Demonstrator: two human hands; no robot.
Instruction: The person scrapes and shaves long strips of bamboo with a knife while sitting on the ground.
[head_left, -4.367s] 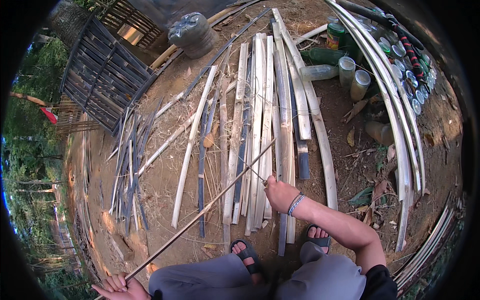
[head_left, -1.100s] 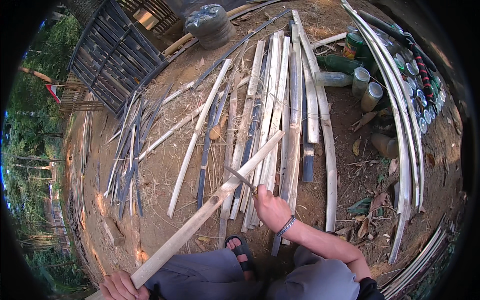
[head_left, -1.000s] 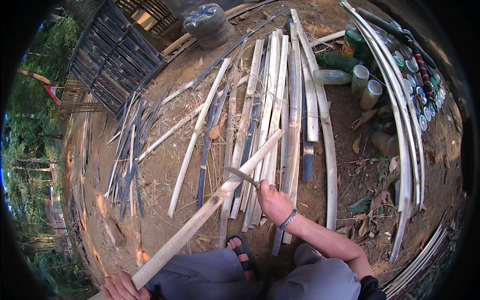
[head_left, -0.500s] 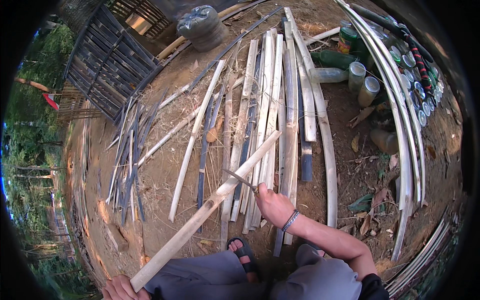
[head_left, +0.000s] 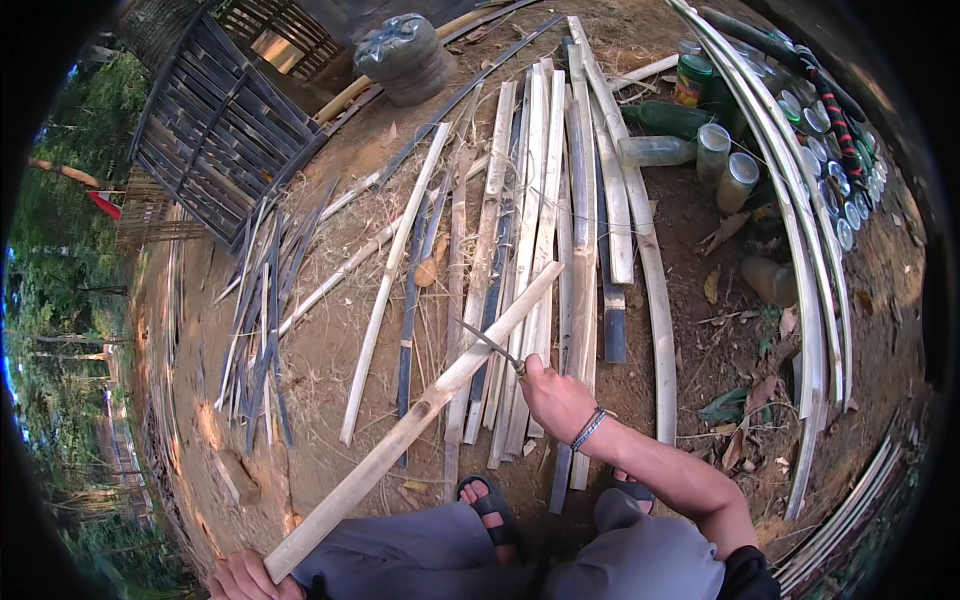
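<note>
My left hand [head_left: 245, 577] is closed round the near end of a pale split bamboo strip [head_left: 375, 453], at the lower left. From there the strip slants up and to the right, past my knee and over other strips. My right hand [head_left: 556, 402], with a braided bracelet at the wrist, grips a knife [head_left: 492, 345]. Its thin dark blade crosses the strip a little below the far end; the handle is mostly hidden in my fingers.
Several long bamboo strips [head_left: 540, 190] lie on the dirt ahead, among fine shavings. Glass jars [head_left: 737, 180] and bottles stand or lie at the right, beside long bent strips [head_left: 790, 190]. A dark slatted panel [head_left: 215, 125] leans at the far left, near a filled plastic bag [head_left: 403, 58].
My right hand and the knife have moved slightly right and along the bamboo strip toward its far end. My left hand has stayed almost in place.
</note>
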